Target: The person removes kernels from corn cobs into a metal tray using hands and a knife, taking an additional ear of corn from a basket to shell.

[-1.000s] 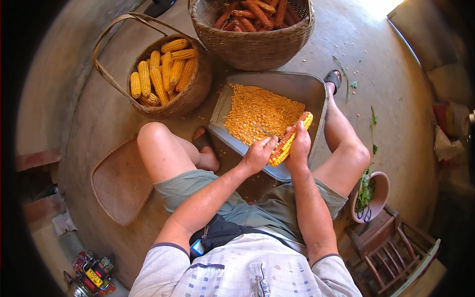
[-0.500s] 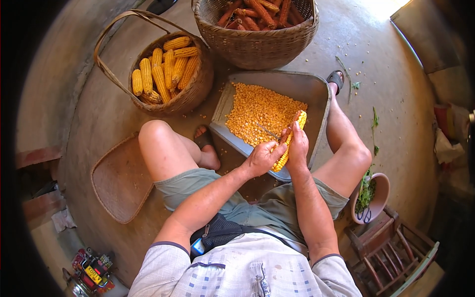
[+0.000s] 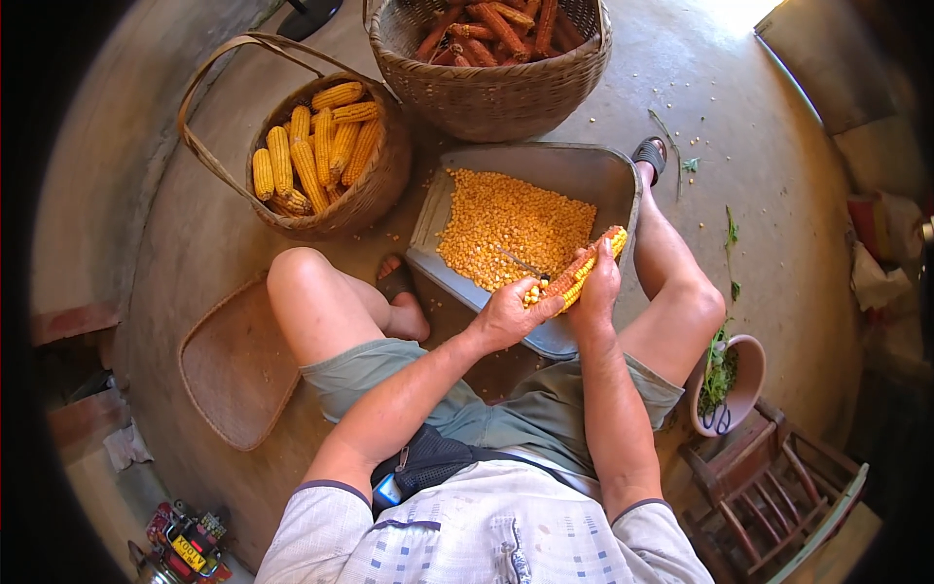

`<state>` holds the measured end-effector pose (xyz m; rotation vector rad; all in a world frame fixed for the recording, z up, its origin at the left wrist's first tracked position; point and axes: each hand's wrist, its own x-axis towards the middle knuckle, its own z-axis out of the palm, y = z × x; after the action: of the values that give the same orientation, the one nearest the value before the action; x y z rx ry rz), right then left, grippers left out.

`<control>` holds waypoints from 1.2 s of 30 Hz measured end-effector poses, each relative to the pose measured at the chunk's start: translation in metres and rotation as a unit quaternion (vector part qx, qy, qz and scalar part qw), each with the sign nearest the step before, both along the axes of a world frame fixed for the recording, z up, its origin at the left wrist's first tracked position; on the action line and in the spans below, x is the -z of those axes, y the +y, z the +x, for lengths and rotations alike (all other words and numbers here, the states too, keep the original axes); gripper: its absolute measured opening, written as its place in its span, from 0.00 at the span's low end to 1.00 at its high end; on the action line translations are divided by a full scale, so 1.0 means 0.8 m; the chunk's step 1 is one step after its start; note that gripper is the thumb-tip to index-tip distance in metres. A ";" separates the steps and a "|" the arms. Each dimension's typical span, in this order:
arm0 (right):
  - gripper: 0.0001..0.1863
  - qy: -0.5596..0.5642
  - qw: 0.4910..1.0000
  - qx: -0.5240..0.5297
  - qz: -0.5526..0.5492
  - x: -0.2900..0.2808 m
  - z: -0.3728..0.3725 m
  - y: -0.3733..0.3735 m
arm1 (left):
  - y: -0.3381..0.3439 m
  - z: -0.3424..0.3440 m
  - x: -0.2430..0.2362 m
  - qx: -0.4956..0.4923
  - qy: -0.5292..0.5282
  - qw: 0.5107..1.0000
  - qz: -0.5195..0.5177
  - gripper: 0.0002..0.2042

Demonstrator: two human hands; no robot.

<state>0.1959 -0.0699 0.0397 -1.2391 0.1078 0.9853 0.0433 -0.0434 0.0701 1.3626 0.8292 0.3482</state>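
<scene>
A partly shelled corn cob (image 3: 584, 275) is held slantwise above a grey tray (image 3: 621, 180). Reddish bare core shows along its upper side, with yellow kernels still on the lower side. My right hand (image 3: 595, 292) is closed round its right part. At the near left end my left hand (image 3: 513, 315) is closed on the cob, with loose kernels by its fingers. Shelled corn kernels (image 3: 506, 219) are heaped in the tray. A thin dark rod (image 3: 520, 261) lies across the heap towards my left hand; whether the hand touches it is hidden.
A handled basket (image 3: 375, 200) of yellow cobs stands far left, and a larger basket (image 3: 486, 97) of reddish bare cobs at the back. A flat woven tray (image 3: 233, 370) lies left of my knee. At right are a pinkish bucket (image 3: 747, 384) with greens and a wooden chair (image 3: 749, 487).
The cob has tilted, its far end swinging to the right and its bare core turning more into view. Loose kernels now show at my left hand. The whole view has shifted slightly.
</scene>
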 end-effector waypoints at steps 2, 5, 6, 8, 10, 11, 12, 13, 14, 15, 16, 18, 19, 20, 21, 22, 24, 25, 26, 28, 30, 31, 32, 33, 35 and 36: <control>0.18 -0.001 1.000 0.005 -0.003 0.001 0.002 0.000 | -0.002 0.000 -0.002 -0.007 0.010 1.000 0.014 0.20; 0.18 0.016 1.000 0.001 0.005 0.002 0.006 -0.001 | -0.005 -0.001 -0.001 -0.003 -0.011 1.000 -0.022 0.17; 0.19 0.019 1.000 -0.004 0.009 0.002 0.007 -0.002 | -0.008 0.000 0.001 -0.013 -0.027 0.999 -0.036 0.16; 0.19 0.024 1.000 -0.013 0.014 -0.005 0.003 0.001 | -0.011 -0.003 0.012 -0.026 -0.042 0.998 -0.048 0.15; 0.20 0.055 0.998 0.003 0.013 -0.009 0.001 0.002 | -0.010 -0.001 0.019 -0.081 -0.128 0.981 -0.122 0.13; 0.20 0.054 0.998 0.006 0.013 -0.006 0.003 0.001 | -0.009 0.000 0.018 -0.079 -0.129 0.981 -0.122 0.13; 0.20 0.047 0.999 0.008 0.014 -0.003 0.004 0.001 | -0.008 -0.001 0.017 -0.068 -0.111 0.980 -0.152 0.12; 0.21 0.040 0.999 0.010 0.015 -0.001 0.005 0.000 | -0.005 -0.002 0.014 -0.058 -0.092 0.977 -0.182 0.12; 0.21 0.039 0.999 0.012 0.015 0.001 0.007 0.000 | -0.002 -0.002 0.012 -0.056 -0.092 0.977 -0.182 0.12; 0.21 0.027 1.000 0.011 0.010 0.003 0.008 -0.001 | 0.001 -0.002 0.010 -0.040 -0.082 0.975 -0.201 0.11; 0.21 0.017 1.000 0.007 0.005 0.002 0.006 0.000 | 0.003 -0.004 0.009 -0.028 -0.070 0.973 -0.220 0.11; 0.20 0.012 1.000 0.002 0.019 0.000 0.004 0.001 | -0.002 0.000 0.013 -0.031 -0.064 0.986 -0.154 0.11; 0.19 0.007 0.999 -0.002 0.032 -0.004 0.003 0.002 | -0.002 0.001 0.014 -0.033 -0.058 0.994 -0.088 0.11; 0.19 0.007 0.999 -0.004 0.033 -0.007 0.000 0.002 | -0.002 0.000 0.014 -0.035 -0.058 0.994 -0.087 0.11; 0.17 0.000 0.996 -0.054 0.071 -0.009 -0.005 0.003 | -0.002 -0.001 0.014 -0.062 -0.066 0.988 -0.126 0.10; 0.16 -0.008 0.989 -0.103 0.110 -0.011 -0.008 0.003 | 0.001 -0.001 0.014 -0.088 -0.075 0.980 -0.163 0.10; 0.12 -0.019 0.975 -0.199 0.097 -0.015 -0.017 0.000 | 0.010 -0.002 0.017 -0.107 -0.080 0.977 -0.167 0.10; 0.11 -0.040 0.966 -0.238 0.095 -0.017 -0.024 -0.001 | 0.013 -0.002 0.018 -0.125 -0.084 0.973 -0.174 0.09; 0.11 -0.020 0.969 -0.223 0.107 -0.020 -0.029 -0.001 | 0.013 0.002 0.012 -0.134 -0.067 0.979 -0.138 0.09; 0.10 -0.029 0.972 -0.210 0.101 -0.019 -0.029 -0.001 | 0.014 0.001 0.027 -0.135 -0.043 0.985 -0.103 0.11; 0.10 -0.092 0.973 -0.188 0.097 -0.006 -0.029 -0.001 | 0.016 -0.003 0.041 -0.135 -0.020 0.988 -0.067 0.13; 0.10 -0.093 0.973 -0.189 0.098 -0.009 -0.028 -0.001 | 0.021 -0.006 0.044 -0.135 0.025 0.989 -0.056 0.16; 0.10 -0.088 0.977 -0.178 0.078 -0.013 -0.026 -0.003 | 0.026 -0.008 0.045 -0.135 0.070 0.987 -0.044 0.19; 0.10 -0.084 0.981 -0.167 0.058 -0.017 -0.025 -0.005 | 0.028 -0.007 0.049 -0.136 0.069 0.987 -0.043 0.19; 0.09 -0.089 0.981 -0.165 0.058 -0.020 -0.021 -0.008 | 0.034 -0.001 0.045 -0.174 0.070 0.958 0.217 0.28; 0.08 -0.106 0.975 -0.187 0.055 -0.013 -0.019 -0.011 | 0.035 -0.005 0.042 -0.140 0.097 0.973 0.157 0.32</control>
<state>0.1810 -0.0785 0.0498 -1.2783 -0.3553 1.1577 0.0393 -0.0156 0.0364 1.5921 1.1703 0.5919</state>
